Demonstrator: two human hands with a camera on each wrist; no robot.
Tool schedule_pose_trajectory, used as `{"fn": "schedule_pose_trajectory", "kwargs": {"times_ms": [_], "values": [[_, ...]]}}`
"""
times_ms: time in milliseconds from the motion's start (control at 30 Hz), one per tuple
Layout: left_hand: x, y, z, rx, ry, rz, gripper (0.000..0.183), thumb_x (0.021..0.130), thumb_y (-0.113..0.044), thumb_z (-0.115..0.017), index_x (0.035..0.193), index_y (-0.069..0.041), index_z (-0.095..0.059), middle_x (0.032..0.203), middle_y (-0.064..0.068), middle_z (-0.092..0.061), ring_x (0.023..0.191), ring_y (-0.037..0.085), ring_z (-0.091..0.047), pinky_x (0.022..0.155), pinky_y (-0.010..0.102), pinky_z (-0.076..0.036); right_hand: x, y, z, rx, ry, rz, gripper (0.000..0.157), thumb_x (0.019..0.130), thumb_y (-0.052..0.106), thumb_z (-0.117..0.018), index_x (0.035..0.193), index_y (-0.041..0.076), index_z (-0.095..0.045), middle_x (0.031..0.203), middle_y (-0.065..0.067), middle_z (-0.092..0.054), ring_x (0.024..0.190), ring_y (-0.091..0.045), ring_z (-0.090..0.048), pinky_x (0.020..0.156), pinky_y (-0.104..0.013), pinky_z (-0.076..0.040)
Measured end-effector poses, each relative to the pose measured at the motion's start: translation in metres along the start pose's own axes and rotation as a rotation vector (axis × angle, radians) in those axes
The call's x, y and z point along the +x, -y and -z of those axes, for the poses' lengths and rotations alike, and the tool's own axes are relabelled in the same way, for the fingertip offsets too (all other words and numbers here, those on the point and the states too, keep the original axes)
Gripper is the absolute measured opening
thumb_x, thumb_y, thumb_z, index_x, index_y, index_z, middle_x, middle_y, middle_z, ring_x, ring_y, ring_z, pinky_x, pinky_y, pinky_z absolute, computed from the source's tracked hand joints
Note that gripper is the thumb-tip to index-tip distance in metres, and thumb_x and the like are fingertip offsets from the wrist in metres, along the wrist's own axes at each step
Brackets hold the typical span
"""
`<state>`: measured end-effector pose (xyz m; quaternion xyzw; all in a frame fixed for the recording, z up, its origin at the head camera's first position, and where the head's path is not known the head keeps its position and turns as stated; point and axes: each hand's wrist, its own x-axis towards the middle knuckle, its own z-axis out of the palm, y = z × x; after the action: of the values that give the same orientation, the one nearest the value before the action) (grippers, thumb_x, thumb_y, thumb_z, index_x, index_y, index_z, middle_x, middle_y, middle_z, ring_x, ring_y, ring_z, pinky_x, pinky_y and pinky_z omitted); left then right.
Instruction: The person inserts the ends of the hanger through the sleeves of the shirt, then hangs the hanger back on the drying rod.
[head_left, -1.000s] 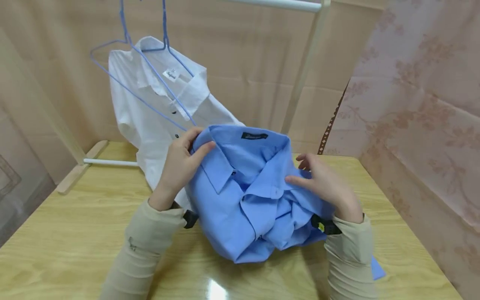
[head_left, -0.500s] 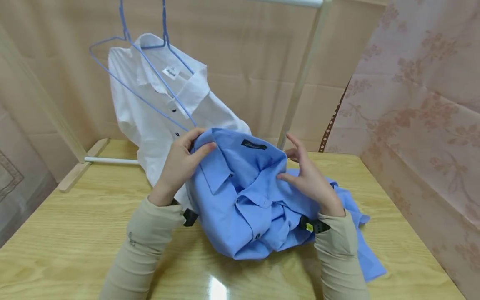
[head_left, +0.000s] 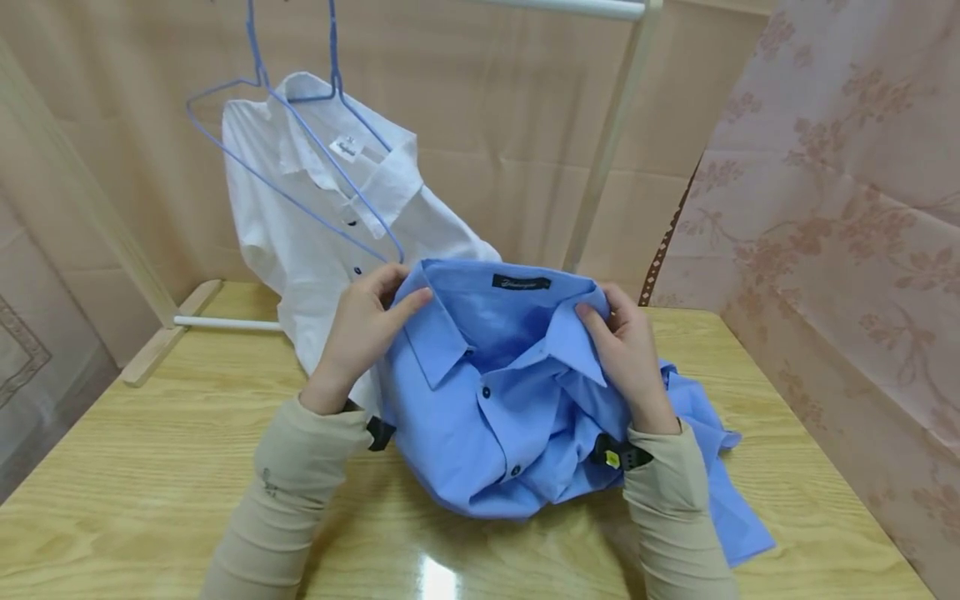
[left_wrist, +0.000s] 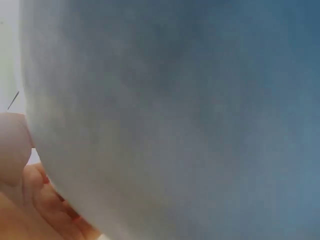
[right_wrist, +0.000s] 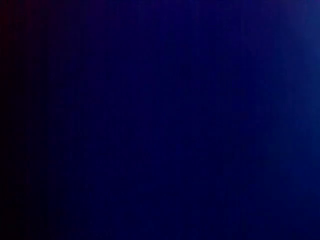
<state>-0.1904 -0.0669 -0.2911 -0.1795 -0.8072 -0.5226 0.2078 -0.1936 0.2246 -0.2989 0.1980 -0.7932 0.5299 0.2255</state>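
Checking in: how far along w/ the blue shirt (head_left: 450, 442)?

Partway, I'd guess. My L hand (head_left: 367, 325) pinches one side of its collar (head_left: 435, 343), thumb in front; my R hand (head_left: 628, 350) pinches the other side, same grip. Fingertips behind the cloth are hidden, tho. Neck's spread wide btwn my hands, label (head_left: 521, 283) showing.

And the rest of it?

Body's bunched below the collar, over the table (head_left: 187, 442); one part lies on the tabletop past my R forearm.

OK, what's done?

White shirt (head_left: 318, 271) looks finished: it's on the back hanger (head_left: 333, 50), behind the blue one.

What's left?

No hanger in the blue shirt AFAICT, so I'd call that bit undone. Front hanger (head_left: 256, 52) hangs bare, its lower corner just beside my L hand; can't tell if they touch. Dark buttons (head_left: 486, 392) show down the front, but can't say how many are fastened.
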Motion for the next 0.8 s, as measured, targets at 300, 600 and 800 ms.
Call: {"fn": "schedule_pose_trajectory", "kwargs": {"times_ms": [300, 600, 800], "values": [[0.004, 0.002, 0.017, 0.176, -0.009, 0.029, 0.033, 0.089, -0.037, -0.056, 0.099, -0.007, -0.065, 0.087, 0.007, -0.066, 0.076, 0.015, -0.056, 0.068, 0.026, -0.043, 0.0, -0.003, 0.006, 0.09, 0.145, 0.018, 0.029, 0.092, 0.005, -0.05, 0.119, -0.005, -0.049, 0.098, 0.006, -0.058, 0.082, -0.008, -0.055, 0.071, -0.016, -0.045], [0.035, -0.013, 0.057, 0.187, -0.232, -0.028, 0.024, 0.089, -0.024, -0.057, 0.088, -0.002, -0.067, 0.067, -0.007, -0.062, 0.059, 0.0, -0.054, 0.054, 0.014, -0.038, -0.001, -0.006, 0.005, 0.079, 0.155, 0.011, 0.025, 0.092, 0.006, -0.051, 0.113, -0.006, -0.052, 0.092, 0.006, -0.059, 0.078, -0.007, -0.055, 0.066, -0.018, -0.045], [0.083, -0.017, 0.09, 0.142, -0.526, 0.034, 0.015, 0.085, -0.014, -0.056, 0.096, -0.008, -0.063, 0.079, -0.021, -0.047, 0.067, -0.005, -0.044, 0.065, 0.013, -0.036, 0.0, -0.007, 0.004, 0.047, 0.162, 0.019, 0.025, 0.091, 0.007, -0.053, 0.113, -0.004, -0.053, 0.092, 0.007, -0.059, 0.08, -0.008, -0.055, 0.067, -0.019, -0.044]]}}
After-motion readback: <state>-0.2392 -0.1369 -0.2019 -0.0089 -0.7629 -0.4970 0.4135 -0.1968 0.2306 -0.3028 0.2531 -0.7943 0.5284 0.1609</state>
